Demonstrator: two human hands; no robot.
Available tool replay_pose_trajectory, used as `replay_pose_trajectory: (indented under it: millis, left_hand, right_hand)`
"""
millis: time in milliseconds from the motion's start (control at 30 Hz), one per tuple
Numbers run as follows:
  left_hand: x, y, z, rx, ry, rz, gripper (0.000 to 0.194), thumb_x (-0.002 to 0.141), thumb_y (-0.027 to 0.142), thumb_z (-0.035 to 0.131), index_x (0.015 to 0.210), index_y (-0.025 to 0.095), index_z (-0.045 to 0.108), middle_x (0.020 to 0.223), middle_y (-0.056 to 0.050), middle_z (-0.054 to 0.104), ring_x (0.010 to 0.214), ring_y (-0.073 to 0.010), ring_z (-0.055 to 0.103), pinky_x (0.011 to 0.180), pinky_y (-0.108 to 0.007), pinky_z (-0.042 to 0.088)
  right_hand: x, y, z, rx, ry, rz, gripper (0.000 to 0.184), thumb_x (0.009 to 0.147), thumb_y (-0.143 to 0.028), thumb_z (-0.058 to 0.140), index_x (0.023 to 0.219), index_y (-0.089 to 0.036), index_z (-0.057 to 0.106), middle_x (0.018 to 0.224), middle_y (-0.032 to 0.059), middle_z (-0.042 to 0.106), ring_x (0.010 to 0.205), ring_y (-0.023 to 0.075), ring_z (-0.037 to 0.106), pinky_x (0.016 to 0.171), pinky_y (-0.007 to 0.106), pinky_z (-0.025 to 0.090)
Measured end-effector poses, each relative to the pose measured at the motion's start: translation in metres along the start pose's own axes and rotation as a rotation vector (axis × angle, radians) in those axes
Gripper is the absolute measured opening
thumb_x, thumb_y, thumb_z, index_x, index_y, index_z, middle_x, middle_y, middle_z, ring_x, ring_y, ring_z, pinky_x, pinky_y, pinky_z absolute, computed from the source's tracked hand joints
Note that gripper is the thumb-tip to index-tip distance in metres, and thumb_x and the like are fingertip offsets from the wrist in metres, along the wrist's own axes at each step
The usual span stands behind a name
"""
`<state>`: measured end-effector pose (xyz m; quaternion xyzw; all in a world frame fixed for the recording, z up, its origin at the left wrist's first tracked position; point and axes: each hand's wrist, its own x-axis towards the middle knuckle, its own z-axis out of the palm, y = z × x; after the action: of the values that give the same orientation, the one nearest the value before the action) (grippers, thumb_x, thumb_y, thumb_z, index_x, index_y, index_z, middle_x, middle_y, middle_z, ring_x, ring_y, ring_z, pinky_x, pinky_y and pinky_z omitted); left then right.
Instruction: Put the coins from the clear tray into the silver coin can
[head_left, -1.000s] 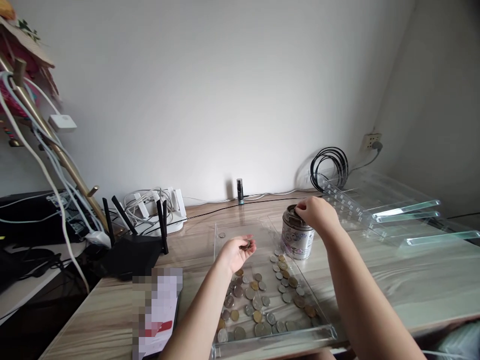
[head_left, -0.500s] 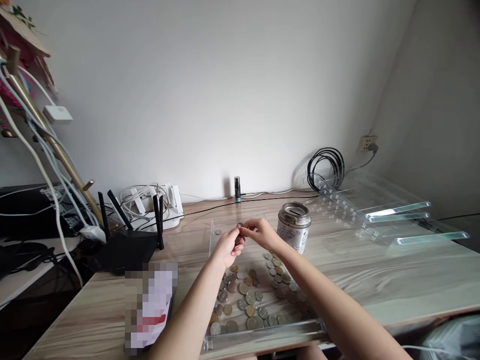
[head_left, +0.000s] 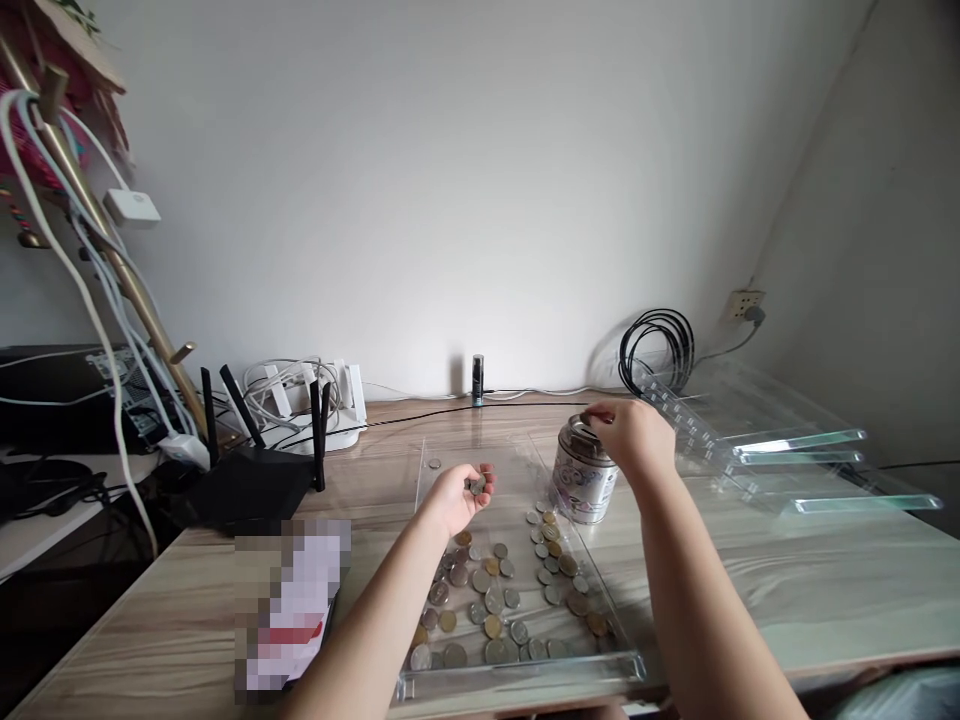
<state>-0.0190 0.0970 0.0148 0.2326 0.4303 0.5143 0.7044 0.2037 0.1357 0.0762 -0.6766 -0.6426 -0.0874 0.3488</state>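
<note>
My left hand [head_left: 459,498] is cupped palm up, its fingers curled round a few coins [head_left: 477,486], above a clear plastic tray [head_left: 517,672]. My right hand [head_left: 636,436] is at the top of a patterned metal tin [head_left: 585,484]. Its fingertips are pinched over the lid by the slot, on what looks like a coin [head_left: 588,418]; the fingers partly hide it. Several silver and brass-coloured coins [head_left: 493,600] lie spread over the tray, below and in front of my hands.
Right of the tin lie clear acrylic panels [head_left: 795,445], with a coiled black cable [head_left: 657,350] behind. A black router [head_left: 251,495] and white cables [head_left: 300,395] stand at left. A small black bottle [head_left: 478,380] is by the wall. A pixelated item [head_left: 296,610] lies at front left.
My right hand has left my left hand and moved right to the tin's lid. My left hand has opened a little, showing the coins in it. The view has shifted slightly.
</note>
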Motion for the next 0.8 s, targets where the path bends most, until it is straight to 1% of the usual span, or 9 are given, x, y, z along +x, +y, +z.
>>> replay_pose_trajectory:
  millis: [67, 133, 267, 367, 433, 533, 600, 700, 800]
  left_hand:
    - [-0.001, 0.000, 0.001, 0.020, 0.002, 0.012, 0.022, 0.069, -0.004, 0.036, 0.079, 0.006, 0.053, 0.063, -0.008, 0.058, 0.053, -0.0098, 0.057, 0.050, -0.019, 0.046]
    - [-0.003, 0.001, 0.002, 0.046, -0.017, 0.042, 0.021, 0.071, -0.005, 0.036, 0.080, 0.005, 0.053, 0.066, -0.010, 0.060, 0.059, -0.0123, 0.060, 0.057, -0.021, 0.048]
    - [-0.004, 0.001, 0.003, 0.090, -0.028, 0.079, 0.016, 0.078, 0.002, 0.040, 0.077, 0.006, 0.055, 0.064, -0.009, 0.060, 0.052, -0.0090, 0.058, 0.048, -0.017, 0.045]
    - [-0.002, 0.000, 0.002, 0.113, -0.029, 0.108, 0.016, 0.080, 0.010, 0.044, 0.072, 0.007, 0.057, 0.055, -0.004, 0.056, 0.040, -0.0040, 0.048, 0.035, -0.012, 0.031]
    - [0.000, -0.001, 0.000, 0.128, -0.051, 0.141, 0.019, 0.081, 0.017, 0.046, 0.068, 0.008, 0.057, 0.050, -0.001, 0.052, 0.034, -0.0017, 0.041, 0.030, -0.012, 0.021]
    - [0.004, -0.002, -0.001, 0.146, -0.070, 0.213, 0.023, 0.078, 0.027, 0.052, 0.062, 0.010, 0.054, 0.047, 0.001, 0.049, 0.030, 0.0000, 0.032, 0.029, -0.014, 0.011]
    - [0.006, -0.002, -0.002, 0.156, -0.060, 0.238, 0.024, 0.075, 0.030, 0.056, 0.061, 0.012, 0.051, 0.045, 0.002, 0.047, 0.029, 0.0005, 0.028, 0.030, -0.014, 0.009]
    - [0.006, -0.002, -0.002, 0.178, -0.062, 0.230, 0.023, 0.073, 0.033, 0.056, 0.063, 0.013, 0.050, 0.044, 0.004, 0.045, 0.029, 0.0007, 0.025, 0.031, -0.014, 0.008]
    - [0.002, -0.002, 0.000, 0.195, -0.124, 0.196, 0.024, 0.076, 0.034, 0.053, 0.066, 0.012, 0.053, 0.048, 0.002, 0.047, 0.031, -0.0001, 0.029, 0.031, -0.014, 0.009]
  right_hand:
    - [0.005, 0.010, 0.004, -0.033, -0.106, 0.039, 0.020, 0.064, -0.030, 0.055, 0.076, -0.027, 0.069, 0.074, 0.0028, 0.065, 0.070, 0.0184, 0.055, 0.054, 0.026, 0.036]
    - [0.006, 0.015, 0.008, -0.049, -0.121, 0.012, 0.019, 0.063, -0.029, 0.055, 0.075, -0.026, 0.070, 0.071, 0.0033, 0.065, 0.072, 0.0195, 0.055, 0.059, 0.028, 0.037]
    - [0.000, 0.007, 0.007, 0.022, 0.130, -0.130, 0.021, 0.068, -0.028, 0.052, 0.078, -0.021, 0.068, 0.074, 0.0047, 0.065, 0.080, 0.0219, 0.053, 0.071, 0.033, 0.038]
    - [-0.013, -0.016, 0.003, 0.235, 0.311, -0.269, 0.024, 0.075, -0.026, 0.045, 0.083, -0.017, 0.066, 0.080, 0.0055, 0.065, 0.076, 0.0175, 0.052, 0.073, 0.030, 0.039]
    - [-0.025, -0.036, 0.007, 0.369, 0.196, -0.366, 0.024, 0.078, -0.027, 0.043, 0.083, -0.018, 0.065, 0.079, 0.0050, 0.064, 0.069, 0.0142, 0.053, 0.067, 0.025, 0.040]
    - [-0.043, -0.062, 0.026, 0.466, -0.189, -0.484, 0.023, 0.078, -0.033, 0.047, 0.082, -0.020, 0.065, 0.077, 0.0031, 0.064, 0.062, 0.0117, 0.053, 0.057, 0.022, 0.039]
    - [-0.051, -0.071, 0.041, 0.491, -0.385, -0.502, 0.025, 0.078, -0.035, 0.046, 0.077, -0.020, 0.066, 0.071, 0.0024, 0.064, 0.060, 0.0113, 0.053, 0.056, 0.021, 0.038]
    - [-0.055, -0.076, 0.058, 0.549, -0.491, -0.447, 0.027, 0.079, -0.032, 0.045, 0.070, -0.019, 0.067, 0.065, 0.0022, 0.064, 0.059, 0.0112, 0.053, 0.057, 0.021, 0.038]
    - [-0.051, -0.074, 0.057, 0.564, -0.441, -0.376, 0.022, 0.076, -0.029, 0.049, 0.071, -0.020, 0.067, 0.068, 0.0014, 0.064, 0.060, 0.0113, 0.054, 0.056, 0.020, 0.038]
